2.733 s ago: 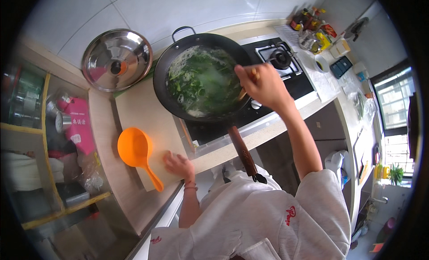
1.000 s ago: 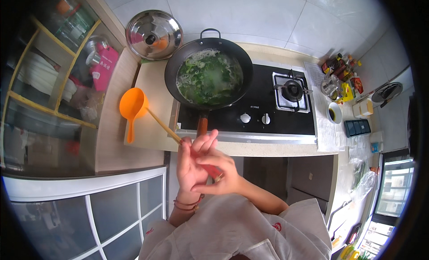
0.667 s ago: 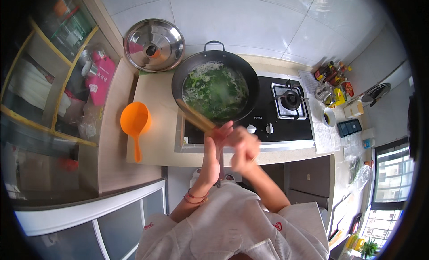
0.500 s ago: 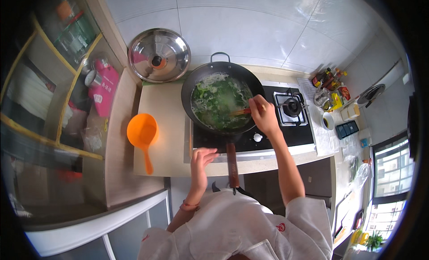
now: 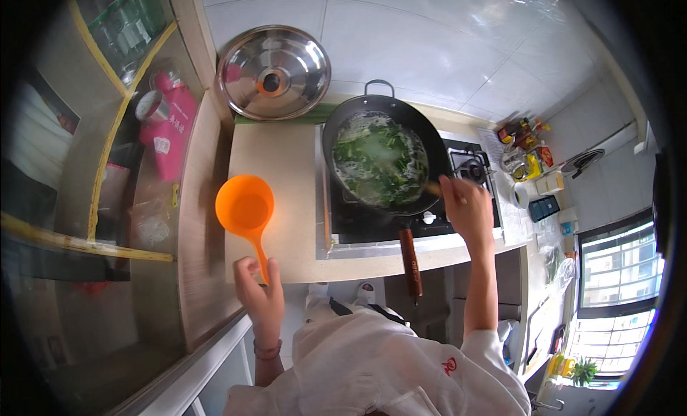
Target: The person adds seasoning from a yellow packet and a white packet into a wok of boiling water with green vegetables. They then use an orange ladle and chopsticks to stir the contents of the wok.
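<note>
At the left of the counter, an orange plastic water ladle rests with its handle toward me. My left hand has its thumb and fingers closed around the end of that handle. In the black wok, green leafy vegetables lie in foamy, steaming liquid. My right hand is above the wok's right rim, closed on wooden chopsticks that slant down toward the vegetables; their tips cannot be made out. The wok's brown wooden handle points toward me.
A steel lid leans against the tiled wall. The wok stands on a black gas stove, with a second burner to its right. Bottles and a bowl are farther right. A glass-fronted cabinet stands at the left.
My left hand has moved left from beside the wok handle to the ladle's handle. My right hand has drawn back toward the wok's right rim with the chopsticks. The view has shifted.
</note>
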The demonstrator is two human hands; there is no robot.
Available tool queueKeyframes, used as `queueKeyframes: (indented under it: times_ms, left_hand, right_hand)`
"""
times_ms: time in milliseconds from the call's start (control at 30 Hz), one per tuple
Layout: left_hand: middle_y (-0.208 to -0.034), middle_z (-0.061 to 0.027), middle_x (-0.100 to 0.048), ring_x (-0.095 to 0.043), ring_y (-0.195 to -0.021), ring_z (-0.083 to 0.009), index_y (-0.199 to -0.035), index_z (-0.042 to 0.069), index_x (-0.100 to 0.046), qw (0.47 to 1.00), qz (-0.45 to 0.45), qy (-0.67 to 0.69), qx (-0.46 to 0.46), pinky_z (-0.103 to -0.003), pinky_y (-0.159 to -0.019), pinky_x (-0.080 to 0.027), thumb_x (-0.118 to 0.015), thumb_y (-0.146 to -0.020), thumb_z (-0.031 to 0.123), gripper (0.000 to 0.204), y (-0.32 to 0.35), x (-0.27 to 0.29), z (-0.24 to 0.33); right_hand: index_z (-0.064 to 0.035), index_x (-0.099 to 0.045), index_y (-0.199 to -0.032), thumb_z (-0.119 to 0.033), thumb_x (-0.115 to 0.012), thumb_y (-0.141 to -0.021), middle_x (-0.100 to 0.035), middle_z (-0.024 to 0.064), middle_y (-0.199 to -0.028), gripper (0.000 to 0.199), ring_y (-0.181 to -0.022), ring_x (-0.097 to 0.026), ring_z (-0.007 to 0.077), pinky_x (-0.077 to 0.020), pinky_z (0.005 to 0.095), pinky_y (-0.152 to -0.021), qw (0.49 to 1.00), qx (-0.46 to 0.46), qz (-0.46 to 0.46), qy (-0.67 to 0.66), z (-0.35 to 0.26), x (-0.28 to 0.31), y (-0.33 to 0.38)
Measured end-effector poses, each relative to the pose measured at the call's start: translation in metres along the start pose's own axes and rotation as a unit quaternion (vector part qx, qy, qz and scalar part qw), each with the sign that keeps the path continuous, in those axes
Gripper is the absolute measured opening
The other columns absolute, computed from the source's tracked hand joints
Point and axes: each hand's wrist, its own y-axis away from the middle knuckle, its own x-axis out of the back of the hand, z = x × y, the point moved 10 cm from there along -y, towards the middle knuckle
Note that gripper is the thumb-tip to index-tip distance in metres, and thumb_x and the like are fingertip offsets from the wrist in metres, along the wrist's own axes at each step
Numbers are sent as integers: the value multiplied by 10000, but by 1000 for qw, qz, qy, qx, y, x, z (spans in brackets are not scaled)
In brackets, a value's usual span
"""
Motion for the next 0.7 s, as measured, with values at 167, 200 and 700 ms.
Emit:
queueKeyframes:
  times_ms: [167,200,700]
  left_hand:
    - [-866,-138,-606,-599,-655,-208,-1158,1,-438,953,-217,17,211,-313,-592,-476,-683,-865,362,525,6,-38,-109]
    - [-879,-148,-623,-614,-615,-204,-1185,-11,-422,930,-256,86,249,-309,-532,-476,-682,-862,382,572,13,-56,-120]
    - [-966,-110,-604,-640,-784,-162,-1279,10,-441,941,-264,57,204,-285,-575,-504,-600,-872,189,472,9,-47,-182]
  right_hand:
    - [-40,-590,-818,-68,-678,-826,-574,79,-738,92,-635,-569,228,-428,323,-500,986,63,58,-143,-101,-6,54]
    - [-46,-597,-857,-54,-704,-788,-587,65,-796,128,-702,-590,208,-462,312,-540,973,169,56,-145,-138,-19,65]
    - [-55,-629,-969,-178,-697,-746,-537,109,-1101,264,-958,-610,234,-556,298,-735,899,401,-171,-49,-266,-296,81]
